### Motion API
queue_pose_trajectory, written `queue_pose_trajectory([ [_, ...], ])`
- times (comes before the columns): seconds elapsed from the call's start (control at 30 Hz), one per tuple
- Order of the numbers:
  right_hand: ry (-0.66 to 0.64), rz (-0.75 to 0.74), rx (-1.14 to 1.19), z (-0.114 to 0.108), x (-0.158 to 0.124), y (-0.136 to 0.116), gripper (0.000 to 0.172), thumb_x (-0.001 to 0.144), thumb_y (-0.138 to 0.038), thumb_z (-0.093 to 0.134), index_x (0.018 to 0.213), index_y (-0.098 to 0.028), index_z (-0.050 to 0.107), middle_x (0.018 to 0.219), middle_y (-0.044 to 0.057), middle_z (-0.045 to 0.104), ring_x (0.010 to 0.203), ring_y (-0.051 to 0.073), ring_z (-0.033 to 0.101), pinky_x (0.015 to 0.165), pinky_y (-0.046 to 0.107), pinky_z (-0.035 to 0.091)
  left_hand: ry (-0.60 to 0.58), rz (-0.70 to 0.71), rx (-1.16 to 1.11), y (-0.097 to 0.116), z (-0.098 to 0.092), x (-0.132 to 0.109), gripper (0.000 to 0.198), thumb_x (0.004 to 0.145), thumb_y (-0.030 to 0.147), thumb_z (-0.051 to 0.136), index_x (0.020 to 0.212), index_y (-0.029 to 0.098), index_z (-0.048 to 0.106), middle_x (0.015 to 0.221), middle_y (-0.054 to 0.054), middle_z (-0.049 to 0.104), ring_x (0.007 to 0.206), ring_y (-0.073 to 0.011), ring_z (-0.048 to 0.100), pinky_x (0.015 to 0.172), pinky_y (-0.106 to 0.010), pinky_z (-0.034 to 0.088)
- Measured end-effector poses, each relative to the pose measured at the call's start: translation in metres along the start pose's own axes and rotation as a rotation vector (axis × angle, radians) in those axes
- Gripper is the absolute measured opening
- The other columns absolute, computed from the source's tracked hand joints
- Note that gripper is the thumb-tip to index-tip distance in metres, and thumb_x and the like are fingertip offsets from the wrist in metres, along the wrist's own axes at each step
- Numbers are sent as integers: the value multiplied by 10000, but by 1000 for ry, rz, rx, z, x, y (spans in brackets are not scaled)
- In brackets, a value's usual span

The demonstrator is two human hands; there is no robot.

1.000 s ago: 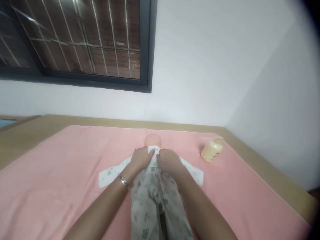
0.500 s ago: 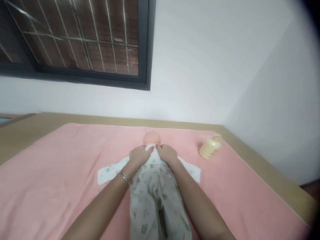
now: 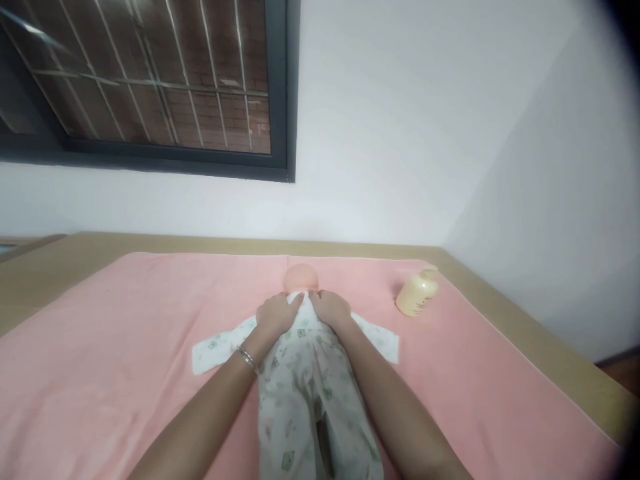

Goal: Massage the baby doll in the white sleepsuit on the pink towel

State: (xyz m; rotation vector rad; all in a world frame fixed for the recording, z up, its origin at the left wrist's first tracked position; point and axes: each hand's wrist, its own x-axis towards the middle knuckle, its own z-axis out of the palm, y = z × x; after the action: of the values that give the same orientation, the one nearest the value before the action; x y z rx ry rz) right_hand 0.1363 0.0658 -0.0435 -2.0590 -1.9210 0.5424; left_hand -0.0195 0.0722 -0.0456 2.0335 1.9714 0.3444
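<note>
A baby doll (image 3: 301,277) lies on its back on a pink towel (image 3: 125,333), head away from me. It wears a white printed sleepsuit (image 3: 300,380) with the sleeves spread to both sides. My left hand (image 3: 274,315), a bracelet at its wrist, rests on the suit's chest just below the doll's neck, fingers curled onto the cloth. My right hand (image 3: 331,309) sits beside it on the other side of the collar, fingers also bent and pinching the fabric. The fingertips of both hands nearly meet at the neckline.
A pale yellow pump bottle (image 3: 416,293) lies on the towel to the right of the doll. The towel covers a tan table (image 3: 560,360) set into a corner of white walls. A dark-framed barred window (image 3: 150,87) is at upper left.
Both hands have drawn closer together at the collar, up toward the doll's neck. The view has shifted slightly; the doll and the bottle have not moved on the towel.
</note>
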Motion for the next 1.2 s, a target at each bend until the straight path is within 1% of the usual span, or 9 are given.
queue_pose_trajectory([
  [0.43,-7,5,3,-2,-3,-3,672,950,-541,156,1066,-147,687,1078,161,676,1022,288,616,856,386,433,10,0,-27,-2,2,0,750,844,715,199,1107,153,621,1119,-172,663,1039,-332,611,826,-401,432],
  [0.73,-10,1,-24,-5,-4,-5,636,967,-507,161,1053,-151,681,1074,153,675,1013,289,617,839,386,438,4,6,-55,-4,1,-2,742,847,711,203,1117,152,610,1137,-165,657,1051,-330,608,830,-386,435],
  [0.8,17,2,-86,-6,-11,-9,599,977,-469,173,1057,-139,667,1056,159,672,993,294,620,825,391,440,5,16,-66,-4,0,-3,725,852,702,209,1108,157,614,1137,-161,657,1048,-325,608,825,-381,436],
  [0.87,80,-14,-189,-7,-24,-15,549,984,-430,208,1061,-109,646,1027,178,664,972,300,620,819,394,434,5,22,-64,-5,-2,-3,708,865,684,204,1084,159,625,1113,-159,665,1031,-320,614,819,-378,437],
  [1.0,194,-145,-338,-8,-49,-24,438,972,-369,315,1119,-63,591,1061,218,625,999,303,594,845,391,406,37,42,-2,-2,-6,-8,657,920,590,159,1031,164,647,1037,-150,685,1004,-300,620,860,-406,424],
  [1.03,194,-171,-343,-8,-51,-25,431,971,-364,323,1138,-62,581,1083,223,617,1009,301,589,857,395,397,64,59,31,0,-7,-12,638,931,563,162,1025,164,650,1025,-149,687,1006,-300,617,912,-445,398],
  [1.1,160,-178,-319,-11,-48,-22,442,979,-370,305,1141,-71,587,1088,213,625,1012,291,592,909,421,364,134,108,109,4,-7,-24,595,944,526,195,1073,152,640,1053,-158,678,1038,-310,598,1019,-562,271],
  [1.13,129,-170,-290,-12,-43,-19,458,987,-375,276,1125,-83,602,1078,200,639,1013,282,595,944,437,336,178,133,154,7,-6,-33,578,946,513,217,1133,139,617,1109,-173,658,1079,-320,574,1050,-613,183],
  [1.2,57,-140,-202,-14,-28,-12,513,999,-383,211,1082,-109,636,1070,172,661,1031,264,596,997,448,286,252,179,236,12,-4,-54,568,947,487,261,1274,108,531,1261,-209,573,1187,-345,496,1064,-666,36],
])
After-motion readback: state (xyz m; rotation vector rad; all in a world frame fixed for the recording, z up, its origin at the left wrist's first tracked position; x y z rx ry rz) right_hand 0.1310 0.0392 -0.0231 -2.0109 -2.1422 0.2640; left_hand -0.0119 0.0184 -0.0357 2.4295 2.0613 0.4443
